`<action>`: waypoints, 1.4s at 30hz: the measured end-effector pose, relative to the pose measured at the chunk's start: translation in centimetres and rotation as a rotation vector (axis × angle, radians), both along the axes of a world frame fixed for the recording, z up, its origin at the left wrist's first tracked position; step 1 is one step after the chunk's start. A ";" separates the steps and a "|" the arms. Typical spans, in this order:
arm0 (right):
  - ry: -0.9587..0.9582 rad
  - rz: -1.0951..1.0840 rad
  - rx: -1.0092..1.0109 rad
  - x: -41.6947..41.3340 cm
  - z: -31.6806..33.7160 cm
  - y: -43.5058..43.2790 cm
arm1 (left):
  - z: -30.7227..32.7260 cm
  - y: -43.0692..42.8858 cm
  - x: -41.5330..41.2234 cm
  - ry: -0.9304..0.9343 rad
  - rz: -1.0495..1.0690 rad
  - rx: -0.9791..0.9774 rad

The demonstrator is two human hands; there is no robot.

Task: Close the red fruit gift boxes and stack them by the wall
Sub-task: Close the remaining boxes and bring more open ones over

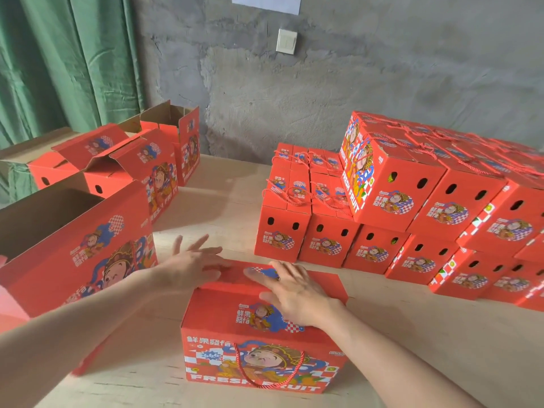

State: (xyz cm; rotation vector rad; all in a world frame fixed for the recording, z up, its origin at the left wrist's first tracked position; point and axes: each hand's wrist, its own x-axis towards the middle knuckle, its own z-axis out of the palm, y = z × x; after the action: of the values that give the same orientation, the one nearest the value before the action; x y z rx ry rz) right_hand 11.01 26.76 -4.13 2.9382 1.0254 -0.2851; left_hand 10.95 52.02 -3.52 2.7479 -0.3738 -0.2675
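Observation:
A red fruit gift box [223, 325] with a cartoon print and a red rope handle stands on the wooden table right in front of me. My left hand [191, 266] lies on its far top flap with fingers spread and straight. My right hand [294, 293] presses flat on the near top flap. Both flaps are folded down. A stack of closed red boxes [412, 207] sits at the right by the grey wall, two layers high.
Several open red boxes [73, 245] with raised flaps stand along the left side of the table [229, 195], one large one close to my left arm. A green curtain [59, 60] hangs at the back left. A light switch [286, 41] is on the wall.

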 end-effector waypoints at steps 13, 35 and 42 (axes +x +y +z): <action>0.035 -0.049 -0.010 0.0 -0.2 0.4 | -2.3 -5.0 -0.4 -0.275 -0.219 0.358; 0.063 -0.221 0.124 1.6 -0.9 -3.0 | -2.1 -5.5 0.0 -0.143 -0.149 0.293; 0.016 -0.226 0.118 1.5 -1.4 -3.0 | -2.8 -10.6 0.7 -0.125 0.044 0.290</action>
State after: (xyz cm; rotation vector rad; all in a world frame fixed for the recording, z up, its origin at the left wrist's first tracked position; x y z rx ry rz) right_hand 12.55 23.78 -5.48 3.1677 0.7343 -0.2598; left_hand 11.63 41.46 -6.28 3.0636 -0.3292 -0.1477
